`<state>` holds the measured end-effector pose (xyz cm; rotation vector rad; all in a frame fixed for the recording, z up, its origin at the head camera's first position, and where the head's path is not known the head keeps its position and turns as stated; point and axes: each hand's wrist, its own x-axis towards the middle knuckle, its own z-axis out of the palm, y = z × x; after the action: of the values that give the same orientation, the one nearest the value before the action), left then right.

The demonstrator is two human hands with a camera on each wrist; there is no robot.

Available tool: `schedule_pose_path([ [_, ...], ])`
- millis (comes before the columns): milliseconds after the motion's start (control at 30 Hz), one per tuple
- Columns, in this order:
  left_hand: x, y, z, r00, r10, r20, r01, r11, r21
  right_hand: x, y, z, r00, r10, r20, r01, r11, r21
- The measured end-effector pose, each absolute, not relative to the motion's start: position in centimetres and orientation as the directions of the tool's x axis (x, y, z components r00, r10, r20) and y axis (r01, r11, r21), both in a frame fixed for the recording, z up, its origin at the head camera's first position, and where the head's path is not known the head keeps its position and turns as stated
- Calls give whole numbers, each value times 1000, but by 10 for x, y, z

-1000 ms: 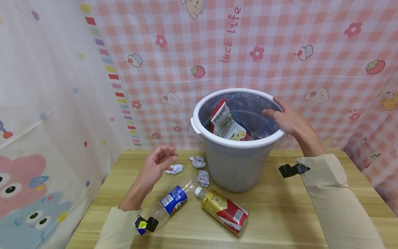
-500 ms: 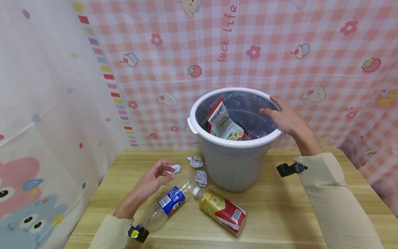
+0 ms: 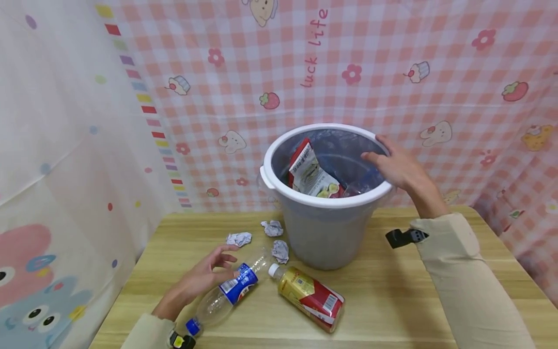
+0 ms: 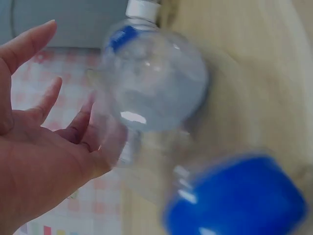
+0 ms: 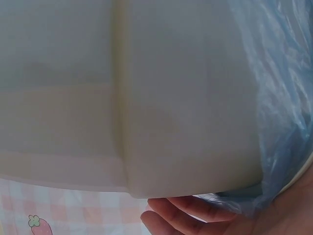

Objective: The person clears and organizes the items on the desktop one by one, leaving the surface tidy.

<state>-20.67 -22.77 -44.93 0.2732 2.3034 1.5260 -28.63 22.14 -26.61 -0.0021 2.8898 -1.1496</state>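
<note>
My left hand (image 3: 202, 277) reaches over a clear plastic bottle (image 3: 215, 307), which lies on its side with a blue label and blue cap. Its fingers are spread and loosely bent beside the bottle. In the left wrist view that hand (image 4: 54, 152) shows an open palm, with the blurred blue cap (image 4: 239, 200) in front. My right hand (image 3: 403, 167) grips the right rim of a grey trash bin (image 3: 327, 237), thumb inside and fingers outside. The right wrist view has its fingers (image 5: 178, 215) under the bin's edge, beside the thin plastic liner (image 5: 288, 98).
A red-and-gold bottle (image 3: 311, 298) with a white cap lies in front of the bin. Crumpled paper balls lie left of it: one behind (image 3: 272, 228), one nearer (image 3: 280, 251), one farther left (image 3: 239, 239). Inside the bin stands a red-and-white packet (image 3: 314, 174). A checked curtain (image 3: 244, 111) hangs behind.
My left hand has moved down and toward me, from near the left paper ball to over the clear bottle. My right hand stays on the bin's rim. The head view has shifted slightly.
</note>
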Motion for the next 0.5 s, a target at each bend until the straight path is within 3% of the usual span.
schedule_pose_path([
  [500, -197, -238, -472, -870, 420, -260, -76, 406, 911, -286, 222, -265, -1000, -21, -11, -8, 728, -686],
])
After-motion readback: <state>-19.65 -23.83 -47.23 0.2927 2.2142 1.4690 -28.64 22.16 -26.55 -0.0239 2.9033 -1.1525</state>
